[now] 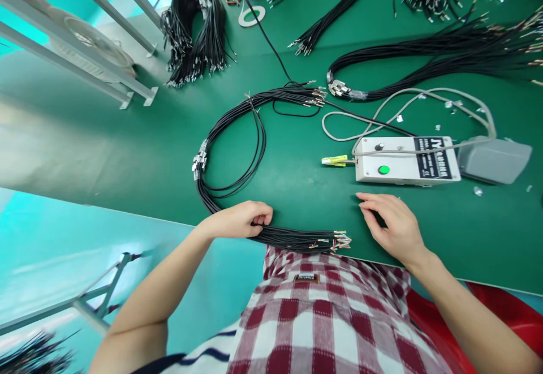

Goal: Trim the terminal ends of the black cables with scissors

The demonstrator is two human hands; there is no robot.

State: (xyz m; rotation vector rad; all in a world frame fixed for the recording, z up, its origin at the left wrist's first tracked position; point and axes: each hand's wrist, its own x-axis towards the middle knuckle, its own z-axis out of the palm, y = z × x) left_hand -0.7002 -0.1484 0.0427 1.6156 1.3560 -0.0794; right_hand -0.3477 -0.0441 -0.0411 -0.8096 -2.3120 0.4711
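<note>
From the head camera, the big landmark is the white box [406, 160] with a green button, sitting on the green table [127, 153].

The left hand [240, 220] is down and to the left of the white box, close to the table's near edge. Its fingers are curled tight around a bundle of thin black wires [297, 238]. The bundle lies flat just below the white box, along the table edge. From the hand it also bends up into a big loop to the left of the box. Its bare ends [339, 241] with little metal tips point right.

The right hand [392, 227] rests on the table right under the white box. Its fingers are spread a little and flat, holding nothing. It is near the wire ends but not touching them.

The wires look light, soft and floppy. They will likely sag and spread if held at one spot only. The best place to grab seems to be the thick middle of the bundle, not the small tips, which look easy to bend.

A grey pedal [494, 160] sits just right of the white box. More black wire bundles [195, 34] lie far above it.
</note>
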